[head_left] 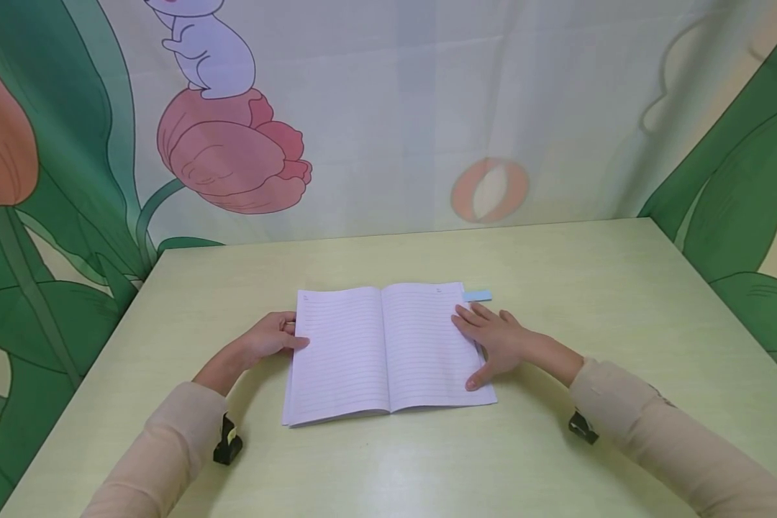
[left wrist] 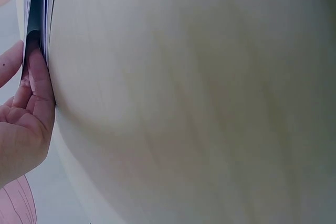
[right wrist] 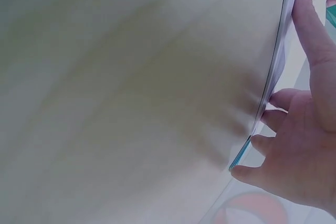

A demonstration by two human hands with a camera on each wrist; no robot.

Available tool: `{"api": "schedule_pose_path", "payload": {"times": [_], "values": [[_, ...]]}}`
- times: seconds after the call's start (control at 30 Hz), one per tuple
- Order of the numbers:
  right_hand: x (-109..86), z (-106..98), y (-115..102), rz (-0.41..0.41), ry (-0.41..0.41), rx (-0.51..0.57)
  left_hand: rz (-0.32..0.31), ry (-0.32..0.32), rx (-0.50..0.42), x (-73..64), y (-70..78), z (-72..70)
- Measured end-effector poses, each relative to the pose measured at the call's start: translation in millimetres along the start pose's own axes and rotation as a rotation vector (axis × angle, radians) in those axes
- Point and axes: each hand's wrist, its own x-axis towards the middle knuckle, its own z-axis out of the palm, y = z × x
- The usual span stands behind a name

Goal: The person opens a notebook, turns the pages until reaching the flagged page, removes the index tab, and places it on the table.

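An open notebook with ruled, unwritten pages lies on the table in the head view. At its left edge my left hand pinches some pages, thumb on top and fingers underneath. The left wrist view shows those fingers tucked between the layers of the notebook. My right hand rests on the right page with its fingers spread, near the outer edge. A light blue tab sticks out past the upper right corner. In the right wrist view, the fingertips of that hand touch along the notebook's edge.
The pale wooden table extends all round the notebook. Behind it hangs a printed cloth with flowers, leaves and a white animal. Small black devices are worn at both sleeve cuffs.
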Motion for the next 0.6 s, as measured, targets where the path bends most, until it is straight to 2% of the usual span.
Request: {"api": "schedule_pose_path", "payload": {"times": [0.2, 0.33, 0.47, 0.6], "values": [[1.4, -2.6, -1.0, -0.012, -0.011, 0.081, -0.004, 0.006, 0.001, -0.1, -0.6, -0.1], [5.5, -5.5, 0.2, 0.018, 0.059, 0.138, 0.001, -0.005, -0.007, -0.1, -1.1, -0.6], [12.8, -4.6, 1.0, 0.045, 0.128, 0.110, 0.001, -0.010, -0.008, -0.9, -1.0, -0.9], [18.8, -2.4, 0.2, 0.071, 0.094, 0.090, 0.002, -0.009, -0.007, -1.2, -0.4, -0.1]]}}
